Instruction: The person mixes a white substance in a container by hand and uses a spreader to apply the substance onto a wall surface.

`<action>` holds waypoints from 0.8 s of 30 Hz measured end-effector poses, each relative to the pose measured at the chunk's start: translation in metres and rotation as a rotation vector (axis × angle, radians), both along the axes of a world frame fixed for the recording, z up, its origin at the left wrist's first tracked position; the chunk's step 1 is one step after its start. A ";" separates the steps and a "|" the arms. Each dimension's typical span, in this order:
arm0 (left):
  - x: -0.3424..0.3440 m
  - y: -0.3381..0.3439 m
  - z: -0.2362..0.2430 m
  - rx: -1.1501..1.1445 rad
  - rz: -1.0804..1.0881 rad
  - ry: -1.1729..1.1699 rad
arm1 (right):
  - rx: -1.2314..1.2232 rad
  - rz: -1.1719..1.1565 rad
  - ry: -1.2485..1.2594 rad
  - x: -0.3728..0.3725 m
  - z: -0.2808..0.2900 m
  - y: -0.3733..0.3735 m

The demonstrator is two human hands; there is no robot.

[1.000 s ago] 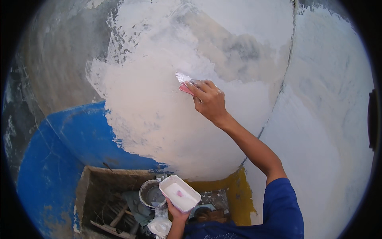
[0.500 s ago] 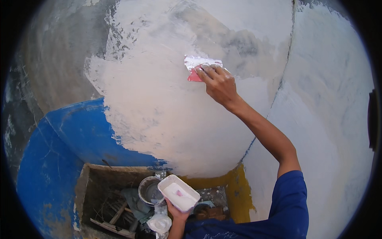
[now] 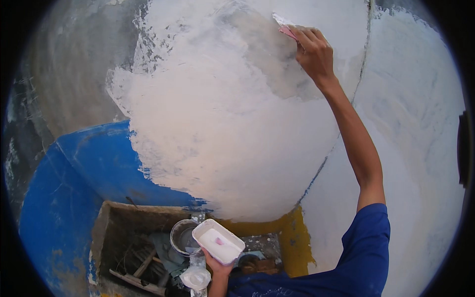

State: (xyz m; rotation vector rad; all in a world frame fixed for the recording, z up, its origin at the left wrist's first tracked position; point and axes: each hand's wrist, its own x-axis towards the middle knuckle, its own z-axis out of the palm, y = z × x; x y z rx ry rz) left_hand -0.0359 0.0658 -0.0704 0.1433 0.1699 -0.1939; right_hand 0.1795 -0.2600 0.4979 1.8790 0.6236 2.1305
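Observation:
High on the wall, my right hand grips a pink scraper whose edge carries white putty. The blade touches or nearly touches the wall next to a bare grey patch. Down low, my left hand holds up a white rectangular tub from below. White putty lies inside it with a small pink piece on top. A broad coat of white putty covers the middle of the wall between the two hands.
Beside the tub stand a round bucket and a white crumpled bag. A concrete trough with sticks and cloth lies lower left. Blue paint covers the lower left wall; a cracked corner line runs down the right.
My right hand has swept the scraper up and to the right across the wall, its arm stretching further. The tub in my left hand has shifted slightly left.

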 end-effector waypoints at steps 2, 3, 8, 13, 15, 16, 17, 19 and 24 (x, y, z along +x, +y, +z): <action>-0.001 0.000 0.008 -0.026 0.005 0.019 | -0.074 0.011 0.092 -0.001 -0.060 0.031; 0.000 0.000 0.014 -0.052 0.003 0.036 | -0.096 0.043 0.173 0.000 -0.094 0.045; 0.007 -0.007 0.029 0.002 -0.066 0.004 | -0.140 0.192 0.361 -0.002 -0.137 0.064; 0.018 -0.012 0.027 -0.010 -0.028 -0.014 | 0.051 0.121 0.004 -0.006 0.038 0.033; 0.019 -0.011 0.020 0.004 -0.036 -0.037 | 0.044 0.089 -0.086 0.003 0.068 0.035; 0.018 -0.010 0.019 0.006 -0.025 -0.034 | 0.059 0.099 -0.018 0.004 0.072 0.042; 0.017 -0.010 0.018 -0.013 -0.021 -0.016 | 0.073 0.107 0.050 0.006 0.073 0.048; 0.017 -0.008 0.018 -0.032 -0.011 0.001 | -0.072 0.004 0.060 0.019 0.037 0.064; 0.010 -0.007 0.008 -0.087 -0.061 0.005 | -0.271 0.172 0.352 0.017 -0.086 0.100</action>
